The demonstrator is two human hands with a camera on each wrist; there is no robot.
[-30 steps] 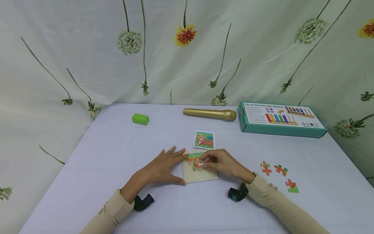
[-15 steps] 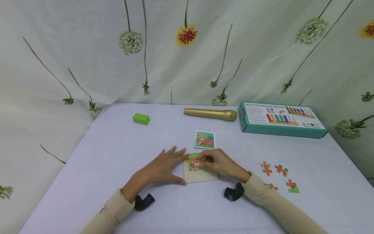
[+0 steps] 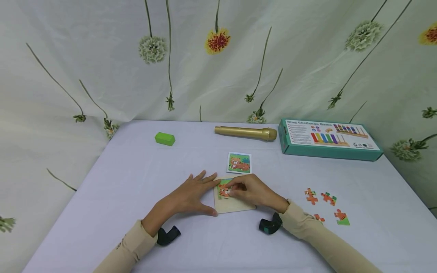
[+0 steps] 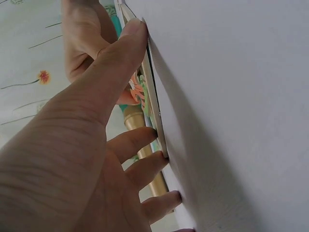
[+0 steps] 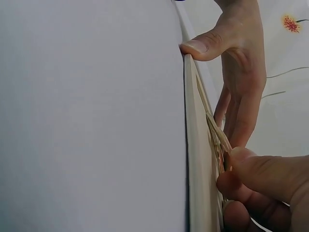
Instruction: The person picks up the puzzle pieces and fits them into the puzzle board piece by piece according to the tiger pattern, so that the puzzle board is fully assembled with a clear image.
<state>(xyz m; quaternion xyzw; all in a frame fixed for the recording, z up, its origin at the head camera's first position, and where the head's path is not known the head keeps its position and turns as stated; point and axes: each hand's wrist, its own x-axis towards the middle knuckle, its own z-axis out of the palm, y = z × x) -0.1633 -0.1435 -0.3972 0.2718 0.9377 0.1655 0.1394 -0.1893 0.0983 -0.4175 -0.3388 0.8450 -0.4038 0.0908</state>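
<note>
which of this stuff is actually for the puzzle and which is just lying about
For the puzzle:
pale board
tiger-face piece in the right hand
loose puzzle pieces off to the right
tiger picture card, likely the guide

Apparently just lying about:
green block
gold microphone-shaped object
Ring Challenge Game box

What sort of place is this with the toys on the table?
Probably a play or filming corner indoors: a flower-patterned cloth rises behind a pale-covered table, which has tiger puzzle pieces and a "Ring Challenge Game" box on it.
</note>
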